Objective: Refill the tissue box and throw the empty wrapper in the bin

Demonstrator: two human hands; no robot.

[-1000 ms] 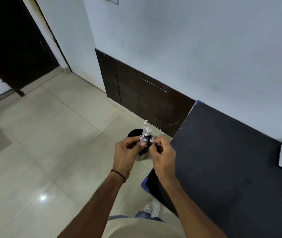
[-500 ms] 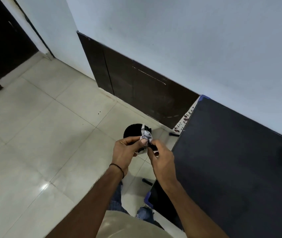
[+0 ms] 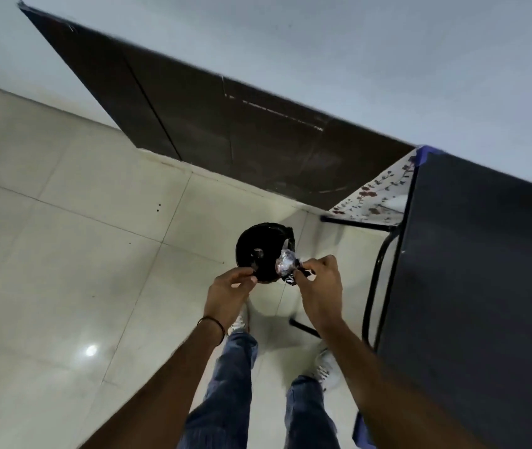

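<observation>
The crumpled, shiny wrapper [image 3: 285, 264] is pinched in the fingertips of my right hand [image 3: 321, 286], right over the near right rim of the round black bin [image 3: 260, 246]. The bin stands on the tiled floor just ahead of my feet. My left hand [image 3: 227, 294] is a little to the left of the wrapper, apart from it. Its fingertips are curled together at the bin's near edge, and I see nothing in them. The tissue box is out of view.
A dark table top [image 3: 485, 286] fills the right side, with its black metal leg frame [image 3: 371, 286] close to the bin. A floral cloth [image 3: 378, 196] hangs at its far end. A dark wall panel [image 3: 225, 131] runs behind. Pale floor tiles [image 3: 63, 254] spread left.
My view has tilted down and moved closer to the bin. My hands have parted: the left one has come off the wrapper, and the right one holds it above the bin.
</observation>
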